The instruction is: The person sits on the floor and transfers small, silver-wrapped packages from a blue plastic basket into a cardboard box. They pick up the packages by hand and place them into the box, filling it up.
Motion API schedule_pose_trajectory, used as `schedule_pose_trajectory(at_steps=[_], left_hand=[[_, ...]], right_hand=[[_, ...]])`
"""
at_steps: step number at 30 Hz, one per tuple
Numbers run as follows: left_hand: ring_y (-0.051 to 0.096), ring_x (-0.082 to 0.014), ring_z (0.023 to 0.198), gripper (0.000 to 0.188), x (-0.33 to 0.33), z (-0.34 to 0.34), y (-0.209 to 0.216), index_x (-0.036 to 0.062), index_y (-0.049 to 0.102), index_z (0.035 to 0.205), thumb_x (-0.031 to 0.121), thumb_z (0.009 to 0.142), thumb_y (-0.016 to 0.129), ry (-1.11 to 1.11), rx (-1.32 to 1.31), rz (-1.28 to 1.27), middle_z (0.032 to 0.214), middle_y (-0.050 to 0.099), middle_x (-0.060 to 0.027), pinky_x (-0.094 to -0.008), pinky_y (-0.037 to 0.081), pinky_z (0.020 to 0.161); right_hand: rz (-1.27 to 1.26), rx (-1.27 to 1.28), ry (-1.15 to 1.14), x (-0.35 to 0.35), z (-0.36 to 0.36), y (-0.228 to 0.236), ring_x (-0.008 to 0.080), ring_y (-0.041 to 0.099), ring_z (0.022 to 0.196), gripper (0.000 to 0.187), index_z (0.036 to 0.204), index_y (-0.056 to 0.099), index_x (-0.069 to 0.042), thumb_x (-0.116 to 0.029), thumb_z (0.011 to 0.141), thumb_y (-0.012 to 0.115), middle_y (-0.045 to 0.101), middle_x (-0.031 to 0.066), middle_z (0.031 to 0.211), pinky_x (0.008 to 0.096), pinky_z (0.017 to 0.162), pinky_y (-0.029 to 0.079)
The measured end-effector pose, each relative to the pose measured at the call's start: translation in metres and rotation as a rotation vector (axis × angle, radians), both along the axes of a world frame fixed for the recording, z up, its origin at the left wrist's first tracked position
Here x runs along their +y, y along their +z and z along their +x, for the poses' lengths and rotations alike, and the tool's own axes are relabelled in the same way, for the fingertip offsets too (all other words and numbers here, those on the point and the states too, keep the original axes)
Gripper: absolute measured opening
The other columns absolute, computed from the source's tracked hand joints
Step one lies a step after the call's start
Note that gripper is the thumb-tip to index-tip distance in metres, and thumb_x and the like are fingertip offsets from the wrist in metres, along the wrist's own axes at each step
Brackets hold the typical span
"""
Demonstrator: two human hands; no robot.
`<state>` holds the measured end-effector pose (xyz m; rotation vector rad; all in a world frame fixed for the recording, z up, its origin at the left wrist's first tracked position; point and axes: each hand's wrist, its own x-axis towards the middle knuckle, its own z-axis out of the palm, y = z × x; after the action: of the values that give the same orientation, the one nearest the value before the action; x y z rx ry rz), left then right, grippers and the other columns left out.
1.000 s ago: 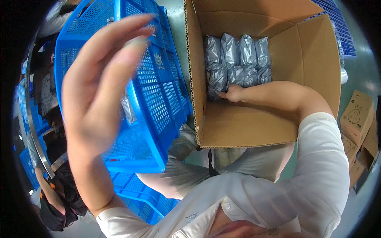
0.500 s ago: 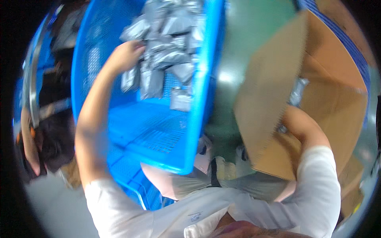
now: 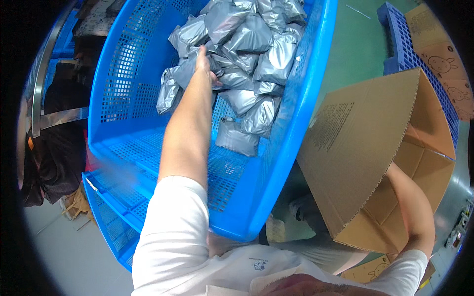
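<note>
Inside a large blue perforated plastic crate (image 3: 296,128) lies a heap of grey shiny plastic mailer bags (image 3: 251,34). Among them is my left hand (image 3: 203,68), touching the bags at the near left of the heap. Its fingers stretch away from me and the thumb stands apart; I see nothing held. One small grey bag (image 3: 238,139) lies closer to me on the crate floor. To the right, an open brown cardboard box (image 3: 363,133) stands tilted. My right forearm (image 3: 414,197) reaches into it, and the near flap hides my right hand.
Another blue crate (image 3: 116,222) sits below the first at the lower left. A blue plastic pallet (image 3: 401,42) and stacked printed cartons (image 3: 439,54) stand at the far right. A metal frame (image 3: 61,118) and dark cloth (image 3: 64,158) are on the left.
My left arm has swung right and deeper over the bag heap. The crate and box appear shifted as the view moved. A bag seen by my right hand in the box no longer shows.
</note>
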<state>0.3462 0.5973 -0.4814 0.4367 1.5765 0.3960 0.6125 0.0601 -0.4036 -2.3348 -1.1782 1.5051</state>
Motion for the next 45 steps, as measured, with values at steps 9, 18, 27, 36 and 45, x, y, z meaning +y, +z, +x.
schedule_pose_trajectory(at_steps=[9, 18, 27, 36, 45], left_hand=[[0.036, -0.0413, 0.141, 0.091, 0.022, -0.016, -0.003, 0.0145, 0.037, 0.151, 0.075, 0.085, 0.051, 0.052, 0.035, 0.005, 0.154, 0.038, -0.0161, -0.0683, 0.029, 0.108], [0.066, -0.0264, 0.106, 0.048, 0.072, -0.051, 0.106, 0.0123, 0.066, 0.117, 0.049, 0.093, 0.047, -0.586, -0.094, 0.155, 0.117, 0.069, -0.0103, -0.0492, 0.049, 0.093], [0.06, -0.0267, 0.12, 0.068, -0.125, 0.058, 0.357, 0.0065, 0.042, 0.146, 0.058, 0.102, 0.037, -1.212, -0.69, 1.043, 0.139, 0.056, -0.0184, -0.0382, 0.046, 0.103], [0.028, -0.047, 0.145, 0.133, 0.059, 0.102, 0.098, -0.0163, 0.021, 0.149, 0.079, 0.068, 0.068, -0.874, 0.636, 0.978, 0.155, 0.027, -0.0345, -0.044, 0.027, 0.119], [0.04, -0.0352, 0.13, 0.099, 0.16, 0.105, -0.018, -0.0037, 0.038, 0.141, 0.069, 0.077, 0.059, -0.935, 0.479, 0.733, 0.144, 0.039, -0.0224, -0.0435, 0.031, 0.108]], right_hand=[[-0.004, -0.092, -0.057, -0.001, 0.016, 0.044, 0.0345, 0.066, 0.101, 0.03, 0.114, 0.066, 0.001, -0.018, 0.09, 0.062, 0.07, 0.0211, 0.105, 0.0412, 0.09, 0.051], [0.014, 0.162, -0.231, 0.056, 0.03, 0.224, 0.0114, 0.065, 0.068, 0.033, 0.088, 0.064, -0.002, -0.034, 0.097, 0.063, 0.069, 0.006, 0.078, 0.027, 0.058, 0.05], [1.209, 0.894, -0.466, 0.169, -0.016, 0.254, 0.0332, 0.052, 0.13, 0.108, 0.153, 0.026, 0.002, -0.07, 0.082, 0.065, 0.047, 0.0234, 0.145, 0.043, 0.109, 0.044], [1.277, 0.848, -1.157, 0.015, 0.03, 0.227, 0.0251, 0.061, 0.113, 0.049, 0.13, 0.058, -0.005, -0.037, 0.093, 0.06, 0.065, 0.0096, 0.124, 0.0442, 0.097, 0.052], [0.498, 0.07, -1.144, -0.071, -0.006, 0.202, 0.0179, 0.064, 0.1, 0.068, 0.139, 0.046, 0.002, -0.017, 0.078, 0.067, 0.066, 0.0125, 0.113, 0.0319, 0.091, 0.051]])
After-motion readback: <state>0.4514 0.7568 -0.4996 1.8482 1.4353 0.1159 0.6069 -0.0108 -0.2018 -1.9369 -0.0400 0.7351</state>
